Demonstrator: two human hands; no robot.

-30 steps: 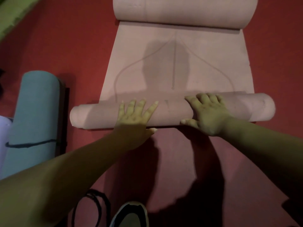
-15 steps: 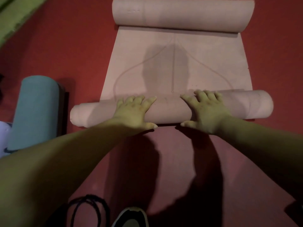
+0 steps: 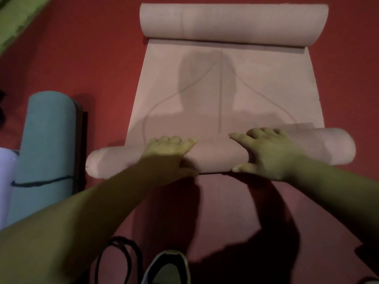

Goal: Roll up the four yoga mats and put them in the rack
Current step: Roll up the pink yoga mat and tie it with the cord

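Observation:
A pink yoga mat (image 3: 225, 99) lies on the red floor, its flat middle showing thin curved lines. Its near end is wound into a roll (image 3: 217, 154) lying crosswise in front of me. Its far end curls into a second, thicker roll (image 3: 233, 23). My left hand (image 3: 168, 150) grips the near roll left of centre, fingers curled over the top. My right hand (image 3: 268, 154) grips it right of centre, with the thumb on the near side. A teal mat (image 3: 45, 144), rolled and tied with a dark strap, lies at the left.
A pale lavender roll (image 3: 5, 181) touches the teal mat at the left edge. A dark bar (image 3: 82, 150) runs along the teal mat's right side. A green mat (image 3: 16, 19) fills the top left corner. A black strap loop (image 3: 117, 259) and my shoe (image 3: 166, 269) are below.
Both hands went from lying flatter on the near roll to curling over its top. The roll has turned a little away from me, over more of the flat mat.

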